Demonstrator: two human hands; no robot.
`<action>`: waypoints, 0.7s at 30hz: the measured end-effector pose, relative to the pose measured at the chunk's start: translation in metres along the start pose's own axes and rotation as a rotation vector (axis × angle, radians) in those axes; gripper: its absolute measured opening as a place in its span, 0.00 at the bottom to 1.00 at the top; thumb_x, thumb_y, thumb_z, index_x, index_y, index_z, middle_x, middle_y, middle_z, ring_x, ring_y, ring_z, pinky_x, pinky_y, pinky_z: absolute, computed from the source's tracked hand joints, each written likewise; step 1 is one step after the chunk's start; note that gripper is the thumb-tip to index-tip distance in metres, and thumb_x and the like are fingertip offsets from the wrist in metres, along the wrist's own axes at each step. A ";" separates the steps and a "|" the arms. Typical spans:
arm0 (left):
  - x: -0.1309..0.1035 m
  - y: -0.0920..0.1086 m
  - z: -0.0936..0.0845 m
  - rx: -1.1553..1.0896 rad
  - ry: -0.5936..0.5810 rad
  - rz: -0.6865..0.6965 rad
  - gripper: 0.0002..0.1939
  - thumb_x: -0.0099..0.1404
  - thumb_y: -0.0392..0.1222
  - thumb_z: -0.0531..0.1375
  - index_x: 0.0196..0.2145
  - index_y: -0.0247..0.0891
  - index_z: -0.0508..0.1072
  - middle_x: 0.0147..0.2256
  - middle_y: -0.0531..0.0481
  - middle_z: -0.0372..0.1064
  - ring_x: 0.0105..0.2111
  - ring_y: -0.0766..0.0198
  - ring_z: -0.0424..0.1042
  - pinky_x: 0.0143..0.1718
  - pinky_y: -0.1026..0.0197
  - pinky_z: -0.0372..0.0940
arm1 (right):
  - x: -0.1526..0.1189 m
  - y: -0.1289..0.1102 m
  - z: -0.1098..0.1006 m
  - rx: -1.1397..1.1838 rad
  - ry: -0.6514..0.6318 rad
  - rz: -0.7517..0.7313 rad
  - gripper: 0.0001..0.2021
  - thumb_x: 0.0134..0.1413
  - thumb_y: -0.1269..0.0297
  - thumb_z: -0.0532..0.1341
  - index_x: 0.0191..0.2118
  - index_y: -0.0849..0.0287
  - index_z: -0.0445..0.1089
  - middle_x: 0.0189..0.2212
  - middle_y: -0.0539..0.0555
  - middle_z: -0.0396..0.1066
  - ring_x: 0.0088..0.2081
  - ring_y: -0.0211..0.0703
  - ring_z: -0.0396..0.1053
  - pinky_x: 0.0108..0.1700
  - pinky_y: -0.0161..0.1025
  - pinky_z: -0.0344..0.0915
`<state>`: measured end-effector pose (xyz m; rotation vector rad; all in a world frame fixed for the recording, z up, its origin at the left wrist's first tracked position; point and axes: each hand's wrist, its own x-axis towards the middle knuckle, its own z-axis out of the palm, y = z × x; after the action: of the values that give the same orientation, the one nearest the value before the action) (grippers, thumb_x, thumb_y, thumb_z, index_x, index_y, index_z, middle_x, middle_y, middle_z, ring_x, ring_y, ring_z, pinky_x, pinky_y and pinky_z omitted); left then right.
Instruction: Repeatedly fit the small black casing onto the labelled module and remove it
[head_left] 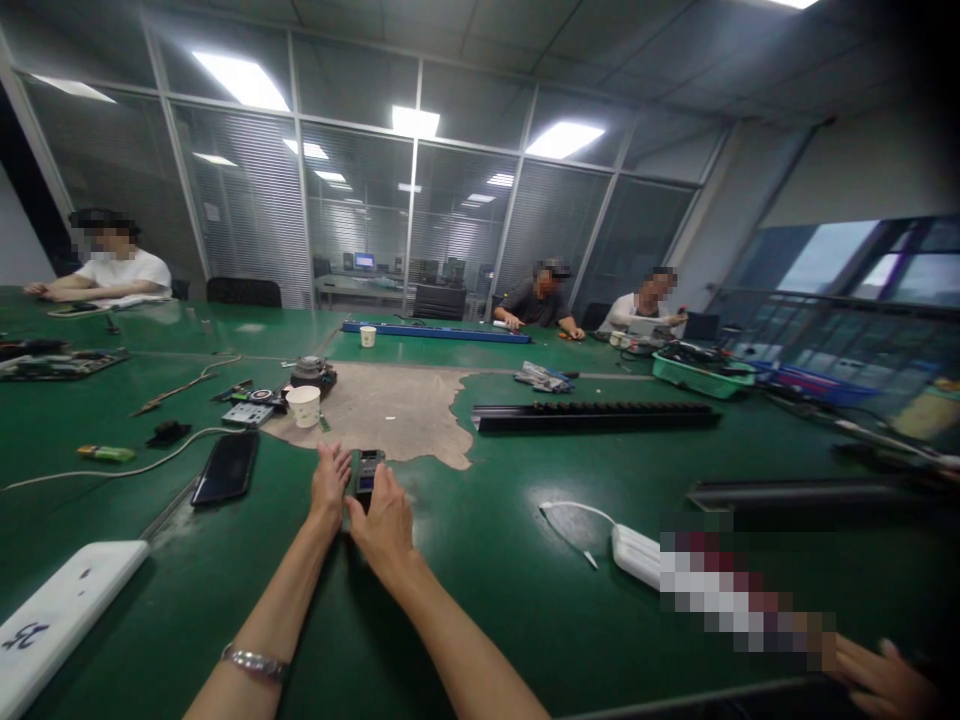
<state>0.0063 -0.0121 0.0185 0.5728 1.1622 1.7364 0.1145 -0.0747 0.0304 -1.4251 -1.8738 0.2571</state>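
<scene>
A small dark boxy device with a screen-like face (pixel 370 466) sits in front of me by the lower edge of the bare tan patch. My right hand (pixel 386 520) grips it, the thumb at its near left and the fingers along its right side, hiding part of it. Just left of the device, my left hand (pixel 330 485) rests on its edge with the fingers loosely apart, holding nothing. A paper cup (pixel 304 407) stands beyond my left hand, and a black phone (pixel 225 468) lies to its left.
A white power strip-like bar (pixel 67 620) lies at near left. Across the table are a long black rail (pixel 592 417), a blue bar (pixel 435 331) and a green basket (pixel 701 375). A white cabled device (pixel 636 553) lies right, near another person's hand (pixel 889 680). Several people sit around.
</scene>
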 end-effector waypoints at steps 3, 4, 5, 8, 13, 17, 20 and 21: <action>0.001 0.000 0.001 0.007 -0.007 0.002 0.37 0.62 0.65 0.43 0.56 0.34 0.61 0.53 0.35 0.62 0.54 0.58 0.62 0.55 0.56 0.54 | 0.001 -0.001 -0.001 0.002 -0.003 0.007 0.31 0.51 0.62 0.60 0.59 0.69 0.54 0.54 0.70 0.60 0.54 0.56 0.61 0.53 0.47 0.59; 0.002 -0.001 0.001 0.009 -0.008 0.000 0.37 0.62 0.65 0.43 0.56 0.34 0.61 0.53 0.35 0.63 0.54 0.57 0.62 0.55 0.55 0.54 | 0.001 -0.001 -0.001 0.005 0.002 0.006 0.30 0.52 0.63 0.59 0.59 0.69 0.54 0.54 0.70 0.61 0.53 0.55 0.62 0.52 0.46 0.59; 0.003 -0.001 0.001 0.009 -0.006 -0.004 0.37 0.62 0.65 0.42 0.56 0.34 0.61 0.53 0.35 0.63 0.54 0.57 0.62 0.55 0.55 0.54 | 0.002 -0.002 -0.002 0.012 0.011 0.001 0.30 0.52 0.63 0.59 0.59 0.68 0.54 0.53 0.69 0.61 0.53 0.54 0.63 0.52 0.46 0.60; 0.006 -0.004 0.001 -0.005 0.010 -0.016 0.36 0.63 0.64 0.42 0.56 0.33 0.61 0.53 0.35 0.63 0.54 0.58 0.62 0.55 0.55 0.55 | 0.006 -0.008 -0.010 0.052 0.067 -0.022 0.30 0.52 0.63 0.59 0.59 0.68 0.54 0.53 0.68 0.62 0.53 0.52 0.63 0.53 0.44 0.60; 0.004 -0.004 0.000 -0.015 -0.004 -0.004 0.34 0.63 0.63 0.42 0.55 0.36 0.62 0.53 0.37 0.63 0.53 0.59 0.63 0.54 0.56 0.55 | 0.022 -0.011 -0.042 0.119 0.180 -0.076 0.29 0.54 0.61 0.58 0.59 0.67 0.54 0.52 0.65 0.64 0.53 0.49 0.63 0.54 0.40 0.58; 0.001 -0.003 -0.001 0.000 -0.016 0.000 0.34 0.63 0.63 0.42 0.55 0.35 0.62 0.53 0.36 0.63 0.54 0.59 0.62 0.55 0.55 0.54 | 0.029 0.011 -0.067 0.095 0.232 -0.065 0.28 0.53 0.62 0.58 0.59 0.67 0.55 0.51 0.63 0.65 0.52 0.48 0.64 0.54 0.38 0.58; 0.001 -0.002 0.000 -0.003 -0.022 0.004 0.35 0.63 0.64 0.42 0.56 0.34 0.61 0.54 0.35 0.62 0.54 0.58 0.62 0.55 0.55 0.54 | 0.028 0.040 -0.079 0.048 0.232 0.021 0.27 0.52 0.62 0.58 0.57 0.67 0.58 0.49 0.63 0.67 0.50 0.49 0.66 0.52 0.39 0.59; 0.000 -0.002 0.000 -0.003 -0.024 0.005 0.35 0.63 0.63 0.42 0.56 0.34 0.61 0.54 0.35 0.62 0.54 0.58 0.62 0.55 0.55 0.54 | 0.026 0.049 -0.081 0.032 0.232 0.044 0.26 0.52 0.63 0.58 0.57 0.67 0.59 0.48 0.63 0.68 0.49 0.49 0.66 0.52 0.39 0.60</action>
<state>0.0071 -0.0116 0.0166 0.5937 1.1419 1.7307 0.2025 -0.0561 0.0706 -1.4117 -1.6453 0.1357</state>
